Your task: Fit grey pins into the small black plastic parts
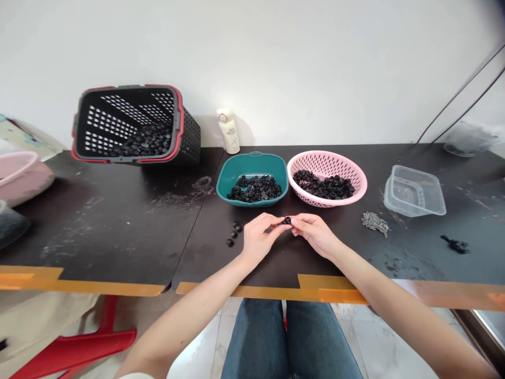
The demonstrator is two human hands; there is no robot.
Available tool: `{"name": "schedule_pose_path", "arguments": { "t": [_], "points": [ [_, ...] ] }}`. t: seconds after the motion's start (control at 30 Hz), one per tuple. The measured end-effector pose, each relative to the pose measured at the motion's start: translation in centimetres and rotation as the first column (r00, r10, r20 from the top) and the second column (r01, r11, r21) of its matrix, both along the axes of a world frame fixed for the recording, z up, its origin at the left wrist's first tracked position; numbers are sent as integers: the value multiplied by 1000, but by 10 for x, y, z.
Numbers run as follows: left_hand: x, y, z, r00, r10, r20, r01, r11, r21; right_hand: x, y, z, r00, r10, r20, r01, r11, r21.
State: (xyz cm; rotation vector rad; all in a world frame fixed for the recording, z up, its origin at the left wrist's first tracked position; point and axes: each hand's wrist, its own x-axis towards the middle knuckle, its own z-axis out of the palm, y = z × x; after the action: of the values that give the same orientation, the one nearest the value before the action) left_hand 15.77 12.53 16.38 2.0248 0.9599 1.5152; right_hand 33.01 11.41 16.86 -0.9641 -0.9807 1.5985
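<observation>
My left hand [259, 238] and my right hand [314, 233] meet above the black table [118, 221], both pinching one small black part [286, 220] between their fingertips. Just behind them stand a teal bowl [252, 163] and a pink perforated basket [327, 161], each holding many small black parts. Several loose black round pieces [234, 233] lie on the table left of my left hand.
A black and red crate [130, 123] with black parts leans at the back left. A white bottle [228, 130] stands by the wall. A clear plastic tray [415, 190], a pile of grey pins [375, 221] and a black clump [455, 244] lie at right. A pink tub [19, 176] sits far left.
</observation>
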Motion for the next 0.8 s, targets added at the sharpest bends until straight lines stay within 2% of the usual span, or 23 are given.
{"name": "schedule_pose_path", "arguments": {
  "t": [0.13, 0.23, 0.37, 0.53, 0.67, 0.8],
  "points": [
    [0, 0, 0, 1000, -1, -21, 0, 999, -37, 1, 1, 0, 1000, -2, 7, 2, 1000, 5],
    [0, 0, 1, 998, -3, -64, -1, 998, -56, 2, 1, 1, 998, -5, 70, 2, 999, 41],
    [-2, 1, -1, 985, 23, -168, -24, 1000, -5, 1, 0, 1, 983, -3, 184, -11, 997, 75],
    [-2, 2, -6, 954, 64, -292, -43, 996, 76, -3, -2, 1, 978, 2, 208, -11, 999, 41],
    [0, 1, -3, 966, 35, -257, -19, 998, 66, -4, -1, 1, 986, 25, 163, -26, 1000, 4],
    [1, 2, 2, 988, 10, -156, -12, 1000, -11, -3, -1, 3, 998, 7, 63, -8, 1000, 14]
  ]
}}
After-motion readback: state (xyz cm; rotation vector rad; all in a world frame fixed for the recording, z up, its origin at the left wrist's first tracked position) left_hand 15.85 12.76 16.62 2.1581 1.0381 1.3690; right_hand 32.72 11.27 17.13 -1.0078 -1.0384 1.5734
